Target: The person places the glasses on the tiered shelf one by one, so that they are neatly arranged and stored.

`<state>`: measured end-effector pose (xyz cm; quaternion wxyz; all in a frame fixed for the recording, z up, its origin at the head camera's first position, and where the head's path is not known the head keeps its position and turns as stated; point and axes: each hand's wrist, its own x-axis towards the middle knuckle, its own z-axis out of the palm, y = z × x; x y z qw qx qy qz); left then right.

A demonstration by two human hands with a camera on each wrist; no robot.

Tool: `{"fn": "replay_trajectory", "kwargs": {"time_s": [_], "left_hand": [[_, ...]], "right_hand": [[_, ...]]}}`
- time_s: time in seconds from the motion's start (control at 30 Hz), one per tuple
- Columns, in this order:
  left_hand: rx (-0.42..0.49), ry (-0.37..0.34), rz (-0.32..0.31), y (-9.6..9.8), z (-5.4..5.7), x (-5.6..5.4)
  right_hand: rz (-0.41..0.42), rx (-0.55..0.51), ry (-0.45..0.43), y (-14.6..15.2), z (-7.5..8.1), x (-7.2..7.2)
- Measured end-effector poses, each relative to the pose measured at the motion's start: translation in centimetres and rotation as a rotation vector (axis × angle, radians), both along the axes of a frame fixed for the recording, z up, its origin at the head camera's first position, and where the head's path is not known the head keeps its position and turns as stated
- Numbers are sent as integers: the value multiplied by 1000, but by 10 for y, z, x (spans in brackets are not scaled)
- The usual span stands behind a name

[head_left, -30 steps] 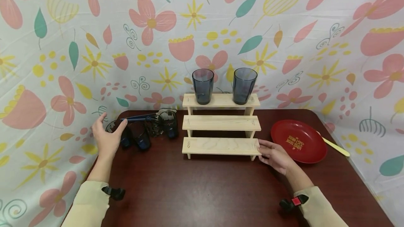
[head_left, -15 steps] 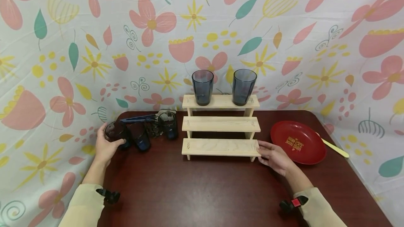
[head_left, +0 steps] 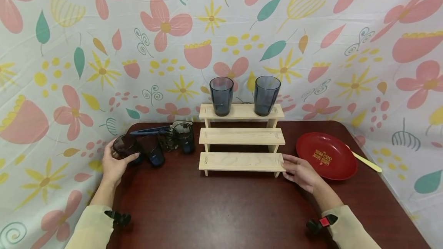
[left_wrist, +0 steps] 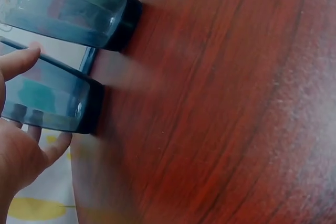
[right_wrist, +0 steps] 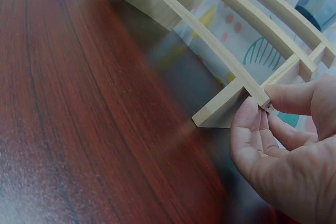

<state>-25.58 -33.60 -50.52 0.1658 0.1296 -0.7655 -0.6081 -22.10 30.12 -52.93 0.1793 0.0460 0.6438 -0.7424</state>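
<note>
Lowered since the frame a second earlier, the left hand (head_left: pixel 115 162) had come around the leftmost glass (head_left: pixel 127 147), while the right hand (head_left: pixel 299 172) had stayed at the wooden rack (head_left: pixel 242 135). In the head view, that dark blue glass stood at the far left of the brown table (head_left: pixel 221 210), its long axis roughly upright, right at the left hand and well apart from the right one. The three-step rack lay to its right; between them came a second glass (head_left: pixel 154 153), just beside the first, and a third glass (head_left: pixel 185 139), with a long blue item (head_left: pixel 149 130) behind. Two more glasses (head_left: pixel 222 97) stood on the rack's top, and a red plate (head_left: pixel 306 143) lay at right. In the left wrist view, thumb and fingers gripped opposite sides of the leftmost glass; whether its base touched the table could not be told. In the right wrist view, the right hand pinched the right end of the lowest shelf (right_wrist: pixel 205 32).
</note>
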Motion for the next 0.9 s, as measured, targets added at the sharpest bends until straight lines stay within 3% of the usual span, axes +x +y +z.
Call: {"fn": "replay_trajectory", "kwargs": {"time_s": [0.3, 0.7, 0.9], "left_hand": [[-76, 20, 108, 1, 9, 6], [-140, 54, 195, 11, 46, 16], [-169, 152, 227, 23, 66, 23]], "right_hand": [[0, -3, 1, 0, 2, 1], [-4, -1, -7, -1, 3, 0], [3, 3, 0, -1, 3, 1]]}}
